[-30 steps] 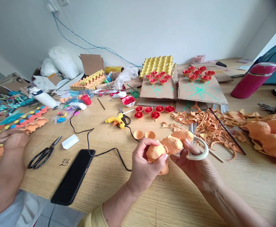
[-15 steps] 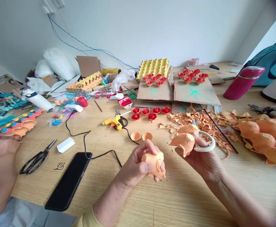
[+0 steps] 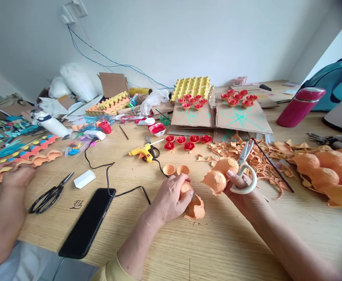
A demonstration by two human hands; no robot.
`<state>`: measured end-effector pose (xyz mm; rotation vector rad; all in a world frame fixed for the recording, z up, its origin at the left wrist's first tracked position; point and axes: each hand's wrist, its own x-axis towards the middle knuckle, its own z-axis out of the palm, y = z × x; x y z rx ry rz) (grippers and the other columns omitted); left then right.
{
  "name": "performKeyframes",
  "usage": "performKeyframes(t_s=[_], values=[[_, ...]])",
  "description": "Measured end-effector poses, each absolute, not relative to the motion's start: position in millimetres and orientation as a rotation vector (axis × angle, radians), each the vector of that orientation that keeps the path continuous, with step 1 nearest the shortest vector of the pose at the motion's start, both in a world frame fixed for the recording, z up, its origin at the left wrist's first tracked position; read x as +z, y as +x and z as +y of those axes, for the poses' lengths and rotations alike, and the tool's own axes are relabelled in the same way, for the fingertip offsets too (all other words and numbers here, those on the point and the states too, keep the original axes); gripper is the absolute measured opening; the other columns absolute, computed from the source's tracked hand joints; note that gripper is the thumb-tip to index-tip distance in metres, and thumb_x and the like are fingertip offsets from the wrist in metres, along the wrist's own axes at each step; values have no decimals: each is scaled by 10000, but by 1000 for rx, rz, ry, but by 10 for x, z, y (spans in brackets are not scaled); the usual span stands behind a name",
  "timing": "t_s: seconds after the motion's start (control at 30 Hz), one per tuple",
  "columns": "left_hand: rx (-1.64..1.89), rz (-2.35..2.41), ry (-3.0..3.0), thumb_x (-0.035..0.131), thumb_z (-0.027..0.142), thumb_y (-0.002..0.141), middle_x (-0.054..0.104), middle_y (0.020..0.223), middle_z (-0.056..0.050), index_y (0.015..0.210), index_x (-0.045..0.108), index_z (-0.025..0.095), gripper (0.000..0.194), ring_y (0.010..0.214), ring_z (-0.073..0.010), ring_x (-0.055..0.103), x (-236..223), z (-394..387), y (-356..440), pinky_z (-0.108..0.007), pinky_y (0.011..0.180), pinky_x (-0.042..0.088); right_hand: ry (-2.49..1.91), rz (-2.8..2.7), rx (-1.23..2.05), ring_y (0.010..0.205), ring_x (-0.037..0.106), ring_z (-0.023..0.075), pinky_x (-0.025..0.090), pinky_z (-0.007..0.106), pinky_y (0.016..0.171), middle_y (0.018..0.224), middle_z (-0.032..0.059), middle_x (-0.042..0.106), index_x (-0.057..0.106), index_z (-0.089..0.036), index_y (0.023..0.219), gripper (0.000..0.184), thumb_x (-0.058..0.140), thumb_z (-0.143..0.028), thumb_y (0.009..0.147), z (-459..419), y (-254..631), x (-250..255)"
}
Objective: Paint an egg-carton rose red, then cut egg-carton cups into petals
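Observation:
My left hand (image 3: 171, 199) is down at the table, its fingers closed round an orange egg-carton piece (image 3: 196, 209) with a ragged rim. Part of that piece is hidden by the fingers. To the right, my right hand (image 3: 245, 195) grips white-handled scissors (image 3: 248, 171) with the blades pointing up and slightly apart. The same hand also pinches a second orange egg-carton piece (image 3: 217, 177) of joined cups. Just beyond my left hand, two trimmed orange cups (image 3: 169, 169) stand on the table.
Carton scraps (image 3: 232, 150) and an orange egg tray (image 3: 325, 175) lie right. Red paper roses (image 3: 189, 146), a yellow glue gun (image 3: 141, 152) and cardboard sheets (image 3: 241, 117) are behind. A phone (image 3: 85, 222) and black scissors (image 3: 50, 193) lie left, near another person's hand (image 3: 18, 177).
My left hand has lowered its carton piece towards the table and turned it. My right hand has shifted slightly left, and the scissor blades now point up. The other person's strip has moved.

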<state>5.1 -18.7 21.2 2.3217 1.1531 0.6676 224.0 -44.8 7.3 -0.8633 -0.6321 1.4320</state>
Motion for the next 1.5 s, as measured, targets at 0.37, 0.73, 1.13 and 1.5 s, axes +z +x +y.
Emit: performKeyframes(t_s=[0.37,0.73,1.13,1.5], values=[[903,1110,2354,532,290,943,626,1155,-118,1176,548,181,258,1107,-271,554,160,-247,109,-448,999,430,-932,-817,1339,846,640,222,535,359,802,898,20,706,686,-257,1011,339,811,-386,723,-486,2110,2],[1038,1054,2052,672,299,813,687,1092,-90,1149,549,196,373,961,-235,653,288,-409,278,-343,853,514,-959,-968,1257,873,616,238,499,356,772,934,24,674,632,-262,1057,432,823,-416,702,-588,2029,-67],[1145,1079,2286,684,183,745,702,1023,-75,1124,566,212,398,943,-253,639,264,-473,280,-395,886,505,-1228,-1125,1028,702,487,165,412,289,625,784,-25,546,560,-255,961,411,802,-468,705,-578,2005,23],[1156,1028,1990,699,146,701,667,864,-5,979,601,197,299,713,-139,624,341,-524,291,-244,672,500,-1200,-1135,1149,824,577,210,456,317,704,925,14,665,624,-261,1108,424,753,-486,772,-557,2110,-104]])
